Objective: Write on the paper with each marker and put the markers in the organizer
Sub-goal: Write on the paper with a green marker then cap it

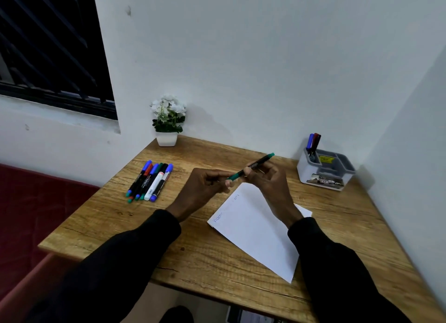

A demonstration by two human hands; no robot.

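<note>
Two hands hold one green marker above the paper | long axis slanted, far end toward the organizer | right hand grips barrel | left hand pinches near cap | other markers lie left

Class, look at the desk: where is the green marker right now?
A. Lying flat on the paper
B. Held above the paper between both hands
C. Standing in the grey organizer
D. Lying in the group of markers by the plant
B: the green marker is gripped by the left hand and right hand above the paper.
</note>
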